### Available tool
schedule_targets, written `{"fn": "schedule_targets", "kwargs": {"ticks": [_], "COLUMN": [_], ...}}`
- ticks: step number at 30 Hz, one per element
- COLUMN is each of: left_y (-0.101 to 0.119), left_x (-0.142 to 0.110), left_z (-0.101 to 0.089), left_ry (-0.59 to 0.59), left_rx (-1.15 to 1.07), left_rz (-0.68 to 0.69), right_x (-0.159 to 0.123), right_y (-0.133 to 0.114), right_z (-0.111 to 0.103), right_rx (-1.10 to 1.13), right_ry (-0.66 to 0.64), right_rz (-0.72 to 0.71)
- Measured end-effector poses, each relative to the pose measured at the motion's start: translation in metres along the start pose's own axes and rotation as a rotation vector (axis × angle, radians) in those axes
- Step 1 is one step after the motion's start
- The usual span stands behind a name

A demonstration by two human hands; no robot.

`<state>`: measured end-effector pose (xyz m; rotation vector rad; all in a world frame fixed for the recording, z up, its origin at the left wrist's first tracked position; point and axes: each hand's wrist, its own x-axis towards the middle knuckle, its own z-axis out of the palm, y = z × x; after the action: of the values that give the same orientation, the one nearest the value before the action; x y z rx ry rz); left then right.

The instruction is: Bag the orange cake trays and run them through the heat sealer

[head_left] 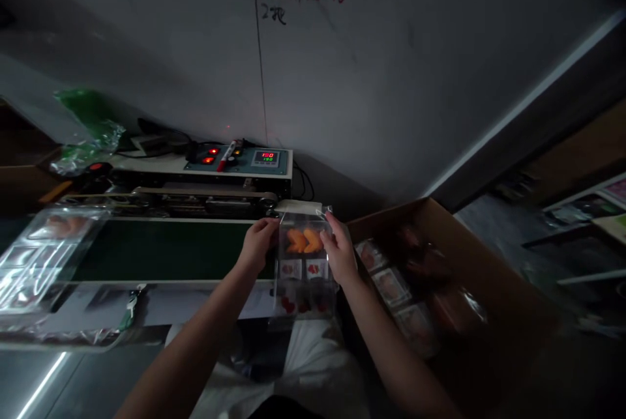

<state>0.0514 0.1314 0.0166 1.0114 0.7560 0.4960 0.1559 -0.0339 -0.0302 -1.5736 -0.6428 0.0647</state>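
We pinch the upper left edge of a clear pack (306,283) in our left hand (258,244) and grip its right side in our right hand (341,255), thumb in front. The pack is at the belt's (171,249) right end, showing orange pieces (304,241) above 2 cards (317,269). To its right, a box (489,275) holds more packs (392,285); a marker (225,157) lies on the machine (288,165).

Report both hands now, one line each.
Left hand: fingers closed, holding the clear plastic package by its upper left edge.
Right hand: holding the same package at its upper right, thumb over the front.
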Motion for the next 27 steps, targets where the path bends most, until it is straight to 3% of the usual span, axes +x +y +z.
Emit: {"fn": "schedule_targets", "kwargs": {"ticks": [3,8,12,18,27], "left_y": [0.000,-0.002,-0.002,0.005,0.022], "left_x": [0.010,0.022,0.031,0.039,0.041], "left_z": [0.004,0.014,0.012,-0.005,-0.041], "left_ry": [0.073,0.137,0.165,0.220,0.344], "left_rx": [0.046,-0.024,-0.014,-0.016,0.010], "left_rz": [0.059,-0.017,-0.006,0.031,0.081], "right_x": [0.001,0.004,0.009,0.014,0.010], "right_y": [0.002,0.018,0.028,0.026,0.017], "right_z": [0.003,0.013,0.024,0.051,0.101], "right_rx": [-0.051,-0.078,-0.094,-0.128,-0.125], "right_ry": [0.023,0.101,0.125,0.148,0.200], "right_rz": [0.010,0.059,0.040,-0.050,-0.048]}}
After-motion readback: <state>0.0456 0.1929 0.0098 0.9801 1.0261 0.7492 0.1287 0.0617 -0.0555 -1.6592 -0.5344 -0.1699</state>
